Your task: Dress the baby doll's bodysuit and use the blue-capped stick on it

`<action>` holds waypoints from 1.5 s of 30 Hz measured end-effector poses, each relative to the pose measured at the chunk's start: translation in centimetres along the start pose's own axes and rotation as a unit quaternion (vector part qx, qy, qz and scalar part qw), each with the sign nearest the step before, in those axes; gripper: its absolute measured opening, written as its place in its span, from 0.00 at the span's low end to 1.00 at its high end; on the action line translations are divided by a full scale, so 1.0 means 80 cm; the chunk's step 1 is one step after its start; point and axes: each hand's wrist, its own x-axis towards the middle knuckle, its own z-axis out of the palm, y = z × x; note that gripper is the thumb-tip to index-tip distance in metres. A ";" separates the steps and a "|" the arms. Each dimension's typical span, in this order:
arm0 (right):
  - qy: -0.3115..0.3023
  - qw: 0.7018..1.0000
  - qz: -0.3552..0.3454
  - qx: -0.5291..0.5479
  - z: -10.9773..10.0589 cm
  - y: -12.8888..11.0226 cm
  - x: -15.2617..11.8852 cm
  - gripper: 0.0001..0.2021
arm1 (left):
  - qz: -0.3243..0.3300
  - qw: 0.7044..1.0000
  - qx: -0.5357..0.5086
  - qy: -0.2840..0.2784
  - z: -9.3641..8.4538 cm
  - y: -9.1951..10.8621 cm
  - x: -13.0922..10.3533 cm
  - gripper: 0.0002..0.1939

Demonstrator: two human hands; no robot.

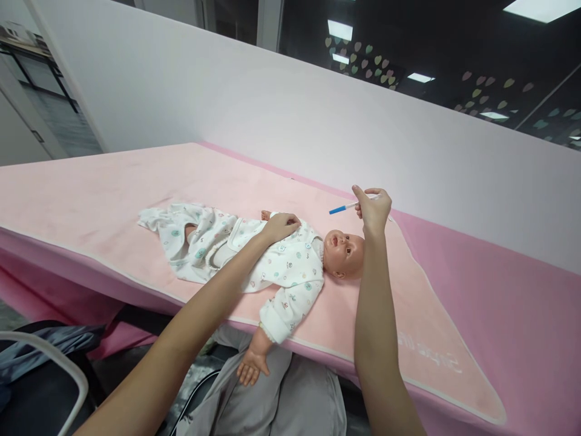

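Note:
A baby doll [290, 263] in a white printed outfit lies on its back, its head [344, 254] to the right. One of its arms hangs over the table's near edge. On the doll's chest rests my left hand [282, 227], palm down with loosely bent fingers; the fingertips are partly hidden. Above the doll's head, my right hand [374, 209] is closed around a slim white stick with a blue end [338, 210], which looks like a thermometer. The blue end points left, over the table and apart from the doll.
The doll lies on a pale pink mat [254, 188] with a darker pink cover [490, 290] beneath it. A white partition [281, 103] runs along the far side, below dark glass. Nearby are grey trousers [290, 393] and a chair rail [68, 363].

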 end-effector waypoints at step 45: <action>-0.111 0.993 0.031 -0.008 -0.007 -0.006 -0.004 0.09 | 0.005 1.000 0.002 0.004 0.000 0.000 0.000 0.11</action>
